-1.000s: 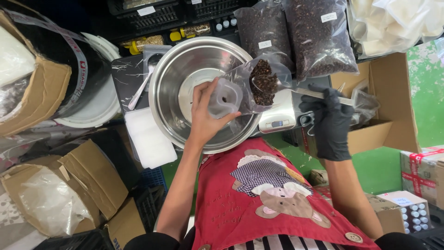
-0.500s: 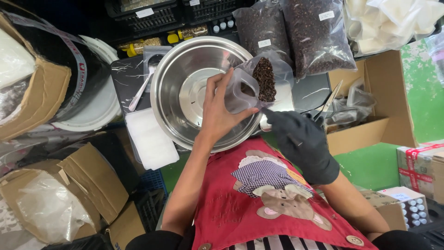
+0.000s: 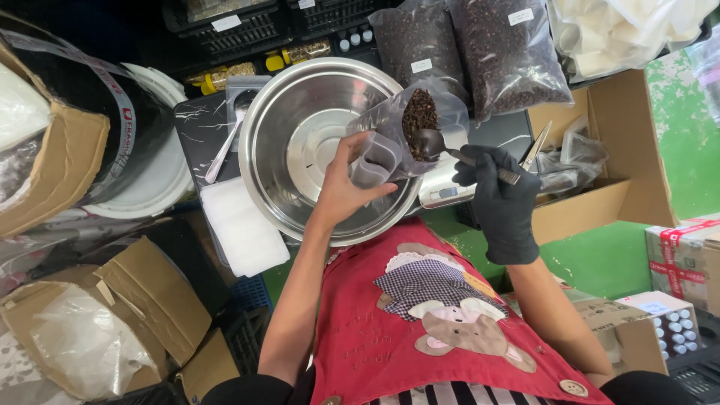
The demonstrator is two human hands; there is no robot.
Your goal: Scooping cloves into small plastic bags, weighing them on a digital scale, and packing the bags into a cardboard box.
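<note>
My left hand [image 3: 346,191] grips a small clear plastic pouch [image 3: 390,146] partly filled with dark brown dried bits, held tilted over the right rim of a large steel bowl [image 3: 300,142]. My right hand [image 3: 496,186], in a black glove, holds a metal spoon [image 3: 442,144] whose bowl is inside the pouch's mouth. A small digital scale [image 3: 450,193] lies just under the spoon and pouch.
Two big bags of dark dried goods [image 3: 480,49] stand behind the bowl. An open cardboard box [image 3: 600,150] with small pouches and tweezers sits at right. White foam pad [image 3: 240,232] lies left of the bowl. Cardboard boxes [image 3: 112,315] and a tape roll [image 3: 112,112] crowd the left.
My gloved right hand came back from the box at right with the spoon and put it into the pouch. My left hand shifted the pouch slightly right.
</note>
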